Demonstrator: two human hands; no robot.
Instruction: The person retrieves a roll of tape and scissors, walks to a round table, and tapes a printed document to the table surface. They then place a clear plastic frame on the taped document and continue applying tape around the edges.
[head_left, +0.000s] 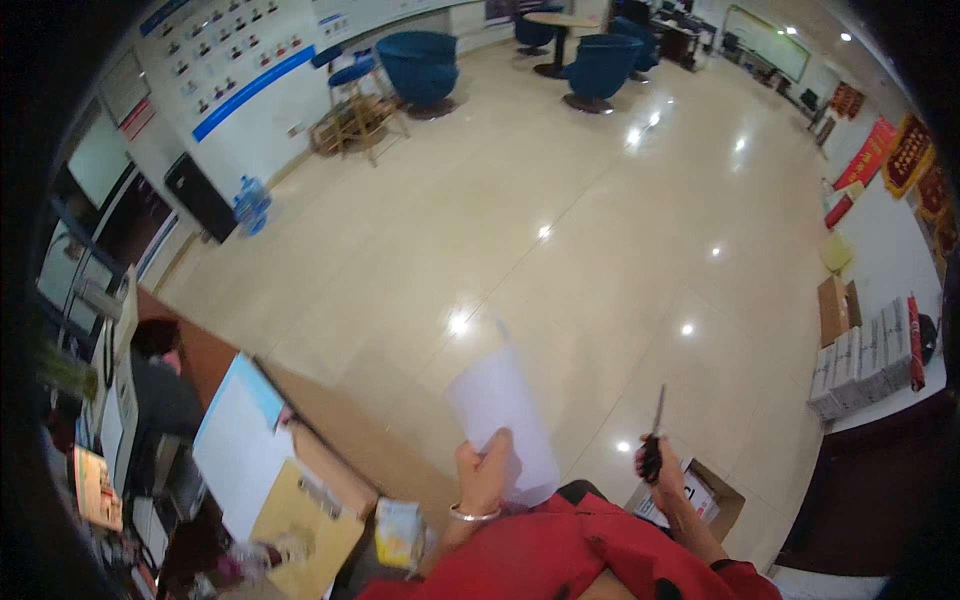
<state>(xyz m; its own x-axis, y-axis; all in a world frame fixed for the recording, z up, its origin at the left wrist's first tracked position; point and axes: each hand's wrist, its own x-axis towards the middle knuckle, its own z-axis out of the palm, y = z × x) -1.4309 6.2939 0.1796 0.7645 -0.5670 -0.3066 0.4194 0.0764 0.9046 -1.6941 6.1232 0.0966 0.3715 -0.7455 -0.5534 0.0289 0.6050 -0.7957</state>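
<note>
My left hand, with a bracelet at the wrist, grips a curled white sheet of paper by its lower part, in front of the red clothing. To the right, my right hand is closed around the dark handle of a thin pointed tool, perhaps scissors or a screwdriver. Its metal end points up and away, apart from the paper. Under the right forearm stands an open cardboard box with printed items inside.
At the left, a cluttered desk holds a wooden clipboard, white papers and a yellow-and-white packet. Stacked white boxes stand at the right wall. Blue chairs, a round table and water bottles are farther off.
</note>
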